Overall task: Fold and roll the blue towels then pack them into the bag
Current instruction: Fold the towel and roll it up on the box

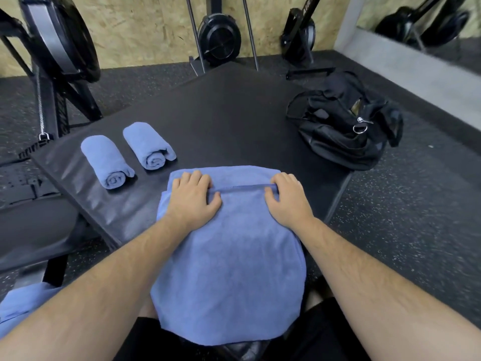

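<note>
A blue towel (pixel 229 269) lies flat on the black mat (pixel 208 121) and hangs over its near edge onto my lap. Its far hem is folded back toward me. My left hand (pixel 194 198) and my right hand (pixel 285 198) both curl their fingers over that folded hem, one at each end. Two rolled blue towels lie to the left on the mat, the nearer rolled towel (pixel 108 161) and the farther rolled towel (pixel 148 144). The black bag (pixel 343 121) sits open at the mat's far right corner.
More blue cloth (pixel 18 306) lies at the lower left by my left arm. Black gym machines (pixel 59 43) stand at the back left and along the wooden wall. Speckled rubber floor (pixel 416 204) surrounds the mat.
</note>
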